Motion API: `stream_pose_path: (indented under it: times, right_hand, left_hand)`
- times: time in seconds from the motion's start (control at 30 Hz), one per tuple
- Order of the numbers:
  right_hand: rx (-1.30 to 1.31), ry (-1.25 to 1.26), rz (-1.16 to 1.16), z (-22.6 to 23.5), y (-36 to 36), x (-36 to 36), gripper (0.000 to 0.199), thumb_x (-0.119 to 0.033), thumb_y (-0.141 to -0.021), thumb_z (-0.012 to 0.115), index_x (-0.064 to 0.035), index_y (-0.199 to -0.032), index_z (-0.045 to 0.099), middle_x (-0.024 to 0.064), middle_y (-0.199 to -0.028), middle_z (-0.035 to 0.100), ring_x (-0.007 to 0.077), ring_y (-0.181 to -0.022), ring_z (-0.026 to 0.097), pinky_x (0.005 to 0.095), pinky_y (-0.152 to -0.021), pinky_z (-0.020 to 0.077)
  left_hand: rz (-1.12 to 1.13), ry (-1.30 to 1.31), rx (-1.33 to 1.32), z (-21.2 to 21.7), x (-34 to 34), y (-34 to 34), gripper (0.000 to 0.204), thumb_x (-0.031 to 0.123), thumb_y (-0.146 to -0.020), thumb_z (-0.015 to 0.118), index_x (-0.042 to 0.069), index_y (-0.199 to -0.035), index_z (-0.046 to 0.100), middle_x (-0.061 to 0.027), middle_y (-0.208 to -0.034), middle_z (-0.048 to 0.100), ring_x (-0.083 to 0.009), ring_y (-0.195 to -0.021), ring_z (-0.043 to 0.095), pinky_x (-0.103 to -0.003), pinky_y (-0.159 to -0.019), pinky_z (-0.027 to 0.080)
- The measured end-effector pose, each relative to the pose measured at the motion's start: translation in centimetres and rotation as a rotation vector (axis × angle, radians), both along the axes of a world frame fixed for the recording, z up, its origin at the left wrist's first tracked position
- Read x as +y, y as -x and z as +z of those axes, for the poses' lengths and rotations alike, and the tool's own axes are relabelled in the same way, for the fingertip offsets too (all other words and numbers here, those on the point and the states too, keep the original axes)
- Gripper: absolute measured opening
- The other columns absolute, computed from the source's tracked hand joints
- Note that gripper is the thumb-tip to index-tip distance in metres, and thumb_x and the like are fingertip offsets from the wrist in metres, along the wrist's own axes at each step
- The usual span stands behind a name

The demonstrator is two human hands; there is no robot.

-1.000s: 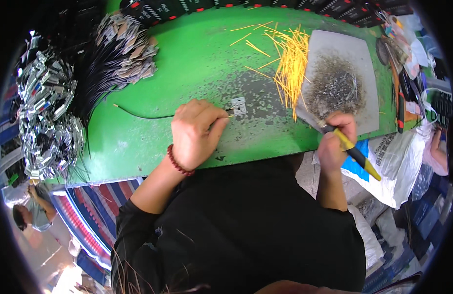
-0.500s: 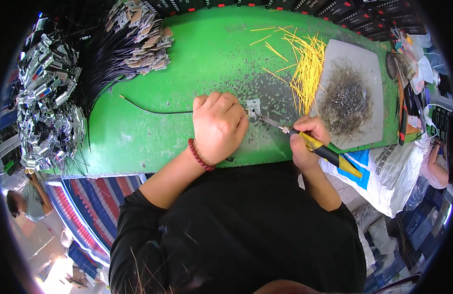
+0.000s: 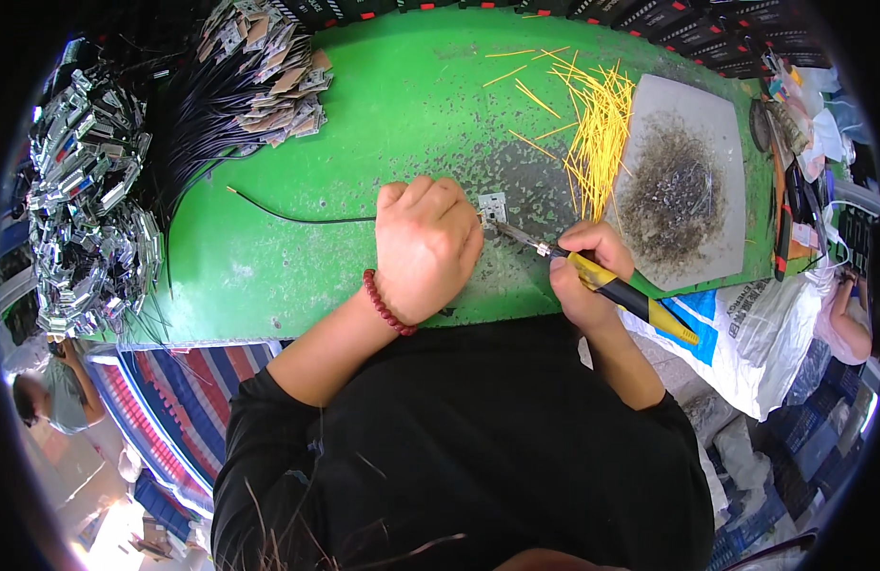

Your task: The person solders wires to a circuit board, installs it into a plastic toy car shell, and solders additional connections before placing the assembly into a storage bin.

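Note:
My left hand [image 3: 425, 249], wearing a red bead bracelet, is closed on a thin black cable [image 3: 302, 218] whose bare end curves away to the left. Just past its fingertips lies a small silvery square circuit board [image 3: 493, 206]; the fingers hide where cable and board meet. In my right hand [image 3: 583, 300] is a soldering iron [image 3: 649, 311] with a yellow and black handle, held like a pen. Its tip reaches the board's lower edge, beside the left fingertips; whether it touches cannot be made out.
Thin yellow wires [image 3: 600, 133] lie heaped beside a grey slab [image 3: 663, 92] covered with dark residue. Black cables with boards [image 3: 278, 86] are bundled at the far left, beside a pile of metal parts [image 3: 92, 190]. Black boxes [image 3: 649, 24] line the back; a white sack [image 3: 754, 352] hangs right.
My right hand and the soldering iron have shifted slightly left, bringing the tip closer to the left fingertips. The left hand stays almost in place over the cable.

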State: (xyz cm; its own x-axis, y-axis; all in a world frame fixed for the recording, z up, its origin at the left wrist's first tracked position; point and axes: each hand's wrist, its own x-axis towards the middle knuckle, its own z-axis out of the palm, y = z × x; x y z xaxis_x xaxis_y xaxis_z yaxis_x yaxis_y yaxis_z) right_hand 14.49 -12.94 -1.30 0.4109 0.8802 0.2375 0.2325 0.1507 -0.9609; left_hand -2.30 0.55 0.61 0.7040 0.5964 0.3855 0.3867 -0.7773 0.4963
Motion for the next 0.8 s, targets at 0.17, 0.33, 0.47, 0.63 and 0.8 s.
stream_pose_path:
  times: [0.17, 0.33, 0.47, 0.63, 0.8]
  right_hand:
    - [0.012, -0.065, -0.03, -0.3, 0.0, -0.2, 0.02, -0.004, -0.076, 0.069, -0.0009, -0.089, 0.054, 0.0084, -0.078, 0.057, 0.0094, -0.063, 0.049, 0.0235, -0.056, 0.0392]
    - [0.036, -0.151, -0.05, -0.5, -0.7, -1.7, 0.023, -0.006, -0.076, 0.069, -0.0008, -0.091, 0.053, 0.0103, -0.08, 0.057, 0.0118, -0.064, 0.048, 0.025, -0.056, 0.0369]
    - [-0.006, -0.179, -0.123, 0.7, -2.2, -3.1, 0.023, -0.008, -0.077, 0.069, -0.0013, -0.091, 0.053, 0.011, -0.081, 0.057, 0.012, -0.066, 0.047, 0.0253, -0.058, 0.0369]
    - [-0.011, -0.218, -0.303, 0.9, -4.5, -4.4, 0.022, -0.012, -0.08, 0.068, -0.0014, -0.092, 0.052, 0.0097, -0.082, 0.056, 0.0122, -0.069, 0.047, 0.0256, -0.062, 0.0374]
    - [0.02, -0.272, -0.377, 0.9, -5.5, -5.0, 0.023, -0.013, -0.08, 0.068, -0.0016, -0.091, 0.051, 0.0084, -0.082, 0.054, 0.0122, -0.071, 0.046, 0.0254, -0.066, 0.0373]
  left_hand:
    - [-0.008, 0.017, 0.008, 0.0, 0.1, -0.1, 0.015, 0.005, -0.065, 0.071, 0.009, -0.065, 0.057, -0.0026, -0.076, 0.057, -0.0221, -0.071, 0.055, -0.037, -0.067, 0.036]
    - [-0.008, -0.002, 0.012, 0.1, -0.1, -0.3, 0.015, 0.006, -0.065, 0.071, 0.009, -0.064, 0.057, -0.0023, -0.076, 0.057, -0.022, -0.071, 0.055, -0.037, -0.067, 0.036]
    - [-0.023, -0.031, 0.082, 0.8, 0.0, -0.4, 0.015, 0.008, -0.065, 0.074, 0.009, -0.066, 0.059, -0.0019, -0.077, 0.057, -0.0218, -0.074, 0.055, -0.037, -0.07, 0.038]
    - [-0.146, 0.029, 0.12, 3.2, 1.3, -2.4, 0.015, 0.009, -0.066, 0.077, 0.009, -0.073, 0.064, -0.0034, -0.082, 0.06, -0.0237, -0.082, 0.058, -0.038, -0.077, 0.042]
    - [-0.266, -0.114, 0.157, 1.9, 4.4, -8.4, 0.013, 0.009, -0.071, 0.073, 0.008, -0.078, 0.062, -0.0051, -0.085, 0.059, -0.0263, -0.088, 0.057, -0.039, -0.076, 0.044]
